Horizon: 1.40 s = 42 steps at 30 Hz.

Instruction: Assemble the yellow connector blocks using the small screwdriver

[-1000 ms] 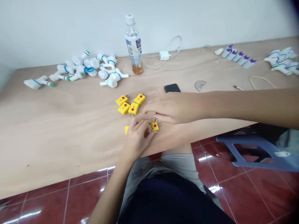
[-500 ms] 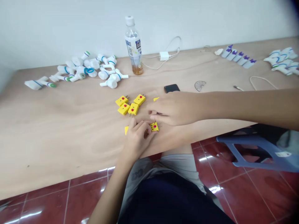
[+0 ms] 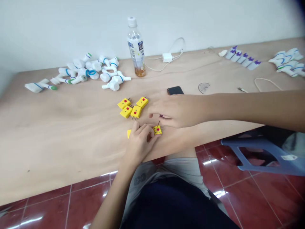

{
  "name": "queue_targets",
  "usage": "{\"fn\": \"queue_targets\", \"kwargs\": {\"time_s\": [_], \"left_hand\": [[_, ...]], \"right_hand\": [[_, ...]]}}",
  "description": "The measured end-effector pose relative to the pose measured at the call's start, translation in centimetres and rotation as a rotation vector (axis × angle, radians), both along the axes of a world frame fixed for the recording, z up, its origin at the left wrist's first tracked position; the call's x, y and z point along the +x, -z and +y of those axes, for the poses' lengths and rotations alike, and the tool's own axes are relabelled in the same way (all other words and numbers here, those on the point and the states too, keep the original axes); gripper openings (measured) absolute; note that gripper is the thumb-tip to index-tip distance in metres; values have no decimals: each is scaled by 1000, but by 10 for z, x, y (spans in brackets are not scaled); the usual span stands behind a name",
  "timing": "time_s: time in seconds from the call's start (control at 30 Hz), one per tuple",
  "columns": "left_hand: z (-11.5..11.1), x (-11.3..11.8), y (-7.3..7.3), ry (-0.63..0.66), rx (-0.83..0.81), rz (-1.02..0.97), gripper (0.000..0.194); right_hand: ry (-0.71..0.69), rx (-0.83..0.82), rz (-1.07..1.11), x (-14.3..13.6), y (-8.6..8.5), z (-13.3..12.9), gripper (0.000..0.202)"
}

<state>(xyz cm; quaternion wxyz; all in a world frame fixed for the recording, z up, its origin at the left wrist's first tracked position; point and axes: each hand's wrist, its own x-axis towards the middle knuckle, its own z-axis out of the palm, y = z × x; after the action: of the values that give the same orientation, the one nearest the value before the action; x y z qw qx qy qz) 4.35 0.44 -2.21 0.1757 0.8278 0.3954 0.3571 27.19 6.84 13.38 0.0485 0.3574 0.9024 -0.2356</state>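
Near the table's front edge, my left hand (image 3: 141, 140) pinches a small yellow piece with a red dot (image 3: 157, 129); a thin metal rod stands up from it and pins stick out at its right. Just above and to the right is my right hand (image 3: 176, 111), its fingers curled around something small and dark that is mostly hidden. Part of another yellow piece (image 3: 129, 133) shows beside my left hand. Behind my left hand lie several yellow pieces with red dots and metal pins, among them one at the back right (image 3: 142, 102).
A bottle (image 3: 137, 51) stands at the back, beside a white charger (image 3: 167, 57). White parts (image 3: 88, 71) are piled at the back left. A black phone (image 3: 175, 90) and a protractor (image 3: 204, 87) lie behind my right arm. Purple-topped parts (image 3: 242, 58) sit at the back right.
My right hand has shifted slightly, covering the yellow piece that showed behind it. The rod above the held yellow piece is more exposed. My left hand has hardly moved.
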Motion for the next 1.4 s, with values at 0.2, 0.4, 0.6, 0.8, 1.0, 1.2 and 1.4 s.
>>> {"fn": "queue_targets", "kwargs": {"time_s": [0.2, 0.4, 0.6, 0.8, 1.0, 1.2, 1.4], "left_hand": [[0, 0, 0, -1, 7, 2, 34], [-1, 0, -3, 4, 30, 17, 35], [-1, 1, -3, 11, 15, 1, 36], [0, 1, -4, 24, 14, -10, 35], [-1, 1, -5, 22, 18, -3, 38], [-1, 1, -5, 16, 22, 0, 36], [-1, 1, -3, 5, -17, -4, 34]], "right_hand": [[-53, -17, 42, -1, 3, 2, 15], [-24, 14, 28, 1, -3, 1, 21], [43, 34, 38, 12, -4, -18, 31], [55, -34, 70, 17, 14, -29, 27], [61, -38, 103, 14, 17, -25, 25], [49, -36, 69, 13, 12, -29, 20], [155, 86, 39, 7, 18, -30, 24]]}}
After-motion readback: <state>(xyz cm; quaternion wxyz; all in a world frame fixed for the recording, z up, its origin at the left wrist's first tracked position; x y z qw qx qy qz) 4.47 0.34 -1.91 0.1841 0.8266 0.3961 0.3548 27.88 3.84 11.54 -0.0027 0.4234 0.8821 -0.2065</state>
